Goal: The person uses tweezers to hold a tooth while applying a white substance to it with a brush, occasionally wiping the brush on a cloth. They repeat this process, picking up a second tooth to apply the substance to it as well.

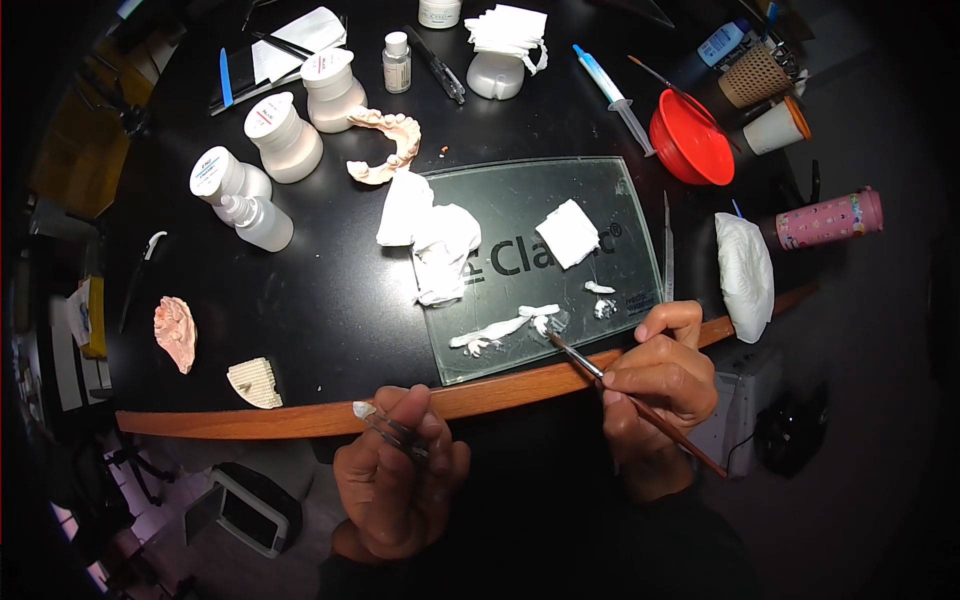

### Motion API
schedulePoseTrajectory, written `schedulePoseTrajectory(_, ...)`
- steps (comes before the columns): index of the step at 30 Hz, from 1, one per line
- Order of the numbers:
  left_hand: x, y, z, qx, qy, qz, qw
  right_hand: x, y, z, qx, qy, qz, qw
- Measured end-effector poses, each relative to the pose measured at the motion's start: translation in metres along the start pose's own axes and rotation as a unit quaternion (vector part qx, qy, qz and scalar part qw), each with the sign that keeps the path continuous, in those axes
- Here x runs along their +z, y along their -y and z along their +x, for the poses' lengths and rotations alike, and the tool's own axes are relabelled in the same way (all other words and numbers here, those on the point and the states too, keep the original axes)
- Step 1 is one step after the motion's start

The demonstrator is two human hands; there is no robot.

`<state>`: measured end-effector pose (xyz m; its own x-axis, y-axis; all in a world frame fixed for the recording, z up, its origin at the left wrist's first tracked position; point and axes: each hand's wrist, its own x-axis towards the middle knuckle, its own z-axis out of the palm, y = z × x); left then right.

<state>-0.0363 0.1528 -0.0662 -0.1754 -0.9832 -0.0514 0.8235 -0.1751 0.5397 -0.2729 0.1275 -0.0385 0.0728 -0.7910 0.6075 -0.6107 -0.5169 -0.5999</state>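
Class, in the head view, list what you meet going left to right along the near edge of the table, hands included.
Pink dental cast → tan plaster block → left hand holding tweezers → right hand holding a brush → white wad.

We see two bare hands, left hand (395,480) and right hand (660,385): no gloves, no rings, no watch. Our wrists run into dark sleeves, near black, plain, no markings visible.

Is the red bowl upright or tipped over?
Upright: the red bowl sits on the table with its opening facing up.
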Motion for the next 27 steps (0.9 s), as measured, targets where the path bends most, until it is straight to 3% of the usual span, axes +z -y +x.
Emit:
schedulePoseTrajectory(13, -0.0007, 0.0000, 0.0002, 0.001, 0.004, 0.003, 1.000, 0.0017, -0.0025, -0.0052, 0.018, -0.006, 0.005, 1.000)
schedulePoseTrajectory(27, -0.0021, -0.0010, 0.0021, -0.019, 0.020, -0.011, 1.000, 0.0022, 0.0034, 0.0004, -0.041, -0.012, 0.035, 0.998)
